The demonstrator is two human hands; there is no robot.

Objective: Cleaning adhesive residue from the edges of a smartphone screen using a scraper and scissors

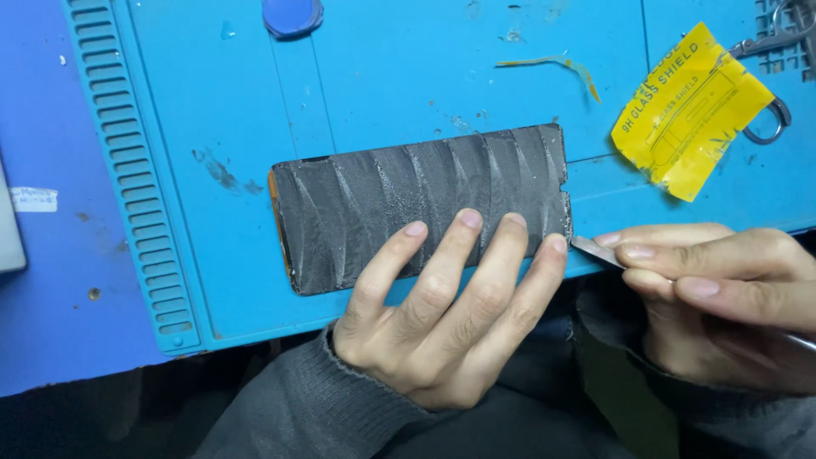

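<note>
A flat dark grey phone panel point(399, 200), its surface covered in ridged, dusty adhesive streaks, lies lengthwise on a blue work mat point(391, 76). My left hand point(442, 314) presses several fingertips down on the panel's near edge. My right hand point(722, 289) pinches a thin metal blade point(595, 251), whose tip touches the panel's lower right corner.
A crumpled yellow wrapper point(688, 110) lies at the back right, over metal scissors or tweezers point(769, 51). A blue round lid point(291, 15) sits at the top edge. A thin orange adhesive strip point(561, 66) lies beyond the panel. The mat's ribbed rim point(127, 170) runs down the left.
</note>
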